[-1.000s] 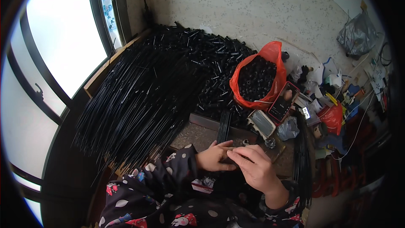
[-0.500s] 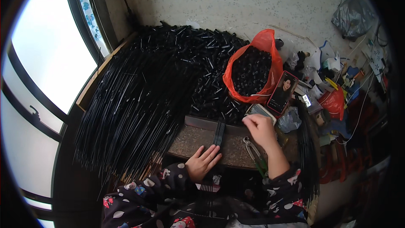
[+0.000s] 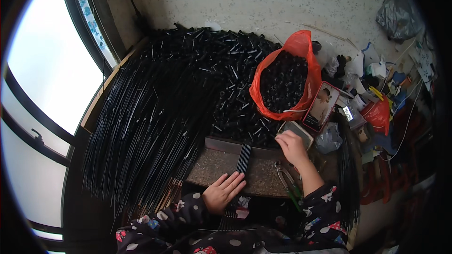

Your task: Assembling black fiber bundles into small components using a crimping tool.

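My left hand (image 3: 222, 193) lies flat, fingers stretched out, at the front edge of a worn brown work board (image 3: 214, 160). Its fingertips touch a narrow row of thin black rods (image 3: 244, 157) laid side by side across the board's raised back strip. My right hand (image 3: 293, 146) is over the board's right end, beside a shallow rectangular container (image 3: 303, 136). Its thumb and fingers are pinched together; anything between them is too small to make out. Below that hand lie pliers with green handles (image 3: 290, 183).
Long black rods (image 3: 141, 131) lie in a thick pile at left. Small black parts with shiny tubes (image 3: 207, 49) are heaped behind the board. A red plastic bag (image 3: 256, 89) holds black pieces. Right of it are a phone (image 3: 321, 107), a clear bag (image 3: 329, 138) and clutter.
My right hand has lowered slightly and turned, still pinched near the shallow container. My left hand stays flat on the rods. The phone's picture has changed, and the whole view has shifted a little.
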Demonstrator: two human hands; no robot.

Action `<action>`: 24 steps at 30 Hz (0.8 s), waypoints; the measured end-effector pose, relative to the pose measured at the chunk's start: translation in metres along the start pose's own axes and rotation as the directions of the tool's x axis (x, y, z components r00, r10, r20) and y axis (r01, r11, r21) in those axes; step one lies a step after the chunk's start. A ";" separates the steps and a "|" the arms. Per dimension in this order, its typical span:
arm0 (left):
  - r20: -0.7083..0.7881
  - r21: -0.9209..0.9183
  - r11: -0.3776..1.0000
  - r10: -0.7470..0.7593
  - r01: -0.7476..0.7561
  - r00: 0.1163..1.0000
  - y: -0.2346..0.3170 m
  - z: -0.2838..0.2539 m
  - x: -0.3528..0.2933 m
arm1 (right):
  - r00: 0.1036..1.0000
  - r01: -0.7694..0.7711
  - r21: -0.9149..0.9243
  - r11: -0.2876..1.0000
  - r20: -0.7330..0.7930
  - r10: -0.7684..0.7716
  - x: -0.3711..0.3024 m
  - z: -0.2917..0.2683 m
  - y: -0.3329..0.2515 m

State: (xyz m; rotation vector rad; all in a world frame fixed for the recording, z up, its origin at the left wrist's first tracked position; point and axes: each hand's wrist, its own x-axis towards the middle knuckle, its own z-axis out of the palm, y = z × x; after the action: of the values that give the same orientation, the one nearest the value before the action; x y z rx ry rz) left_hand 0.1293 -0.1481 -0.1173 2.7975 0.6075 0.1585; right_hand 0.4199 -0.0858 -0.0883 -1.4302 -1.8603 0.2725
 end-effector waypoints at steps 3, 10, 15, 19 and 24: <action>-0.032 0.062 0.998 0.015 -0.013 0.999 -0.002 0.007 0.001 | 0.990 0.053 -0.018 0.998 0.132 -0.050 0.005 0.035 -0.016; -0.020 -0.079 0.997 -0.018 0.016 1.000 0.000 -0.001 0.003 | 0.990 0.029 -0.013 0.999 0.141 -0.027 -0.001 0.036 -0.019; -0.009 0.009 1.000 -0.008 0.008 1.000 -0.001 -0.002 0.005 | 0.990 0.008 -0.091 0.996 0.140 0.005 -0.006 0.037 -0.022; 0.009 0.010 1.000 -0.012 0.011 1.000 -0.001 -0.001 0.006 | 0.993 -0.006 -0.112 0.994 0.118 0.019 -0.007 0.044 -0.022; -0.012 -0.049 0.999 -0.016 0.016 1.000 0.000 -0.004 0.004 | 0.986 0.001 -0.139 0.990 0.163 0.022 -0.005 0.045 -0.026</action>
State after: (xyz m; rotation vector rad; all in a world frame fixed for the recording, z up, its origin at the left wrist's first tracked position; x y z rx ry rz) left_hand 0.1322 -0.1460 -0.1137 2.7455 0.6202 0.1848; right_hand 0.3714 -0.0871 -0.1062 -1.5517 -2.0391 0.2780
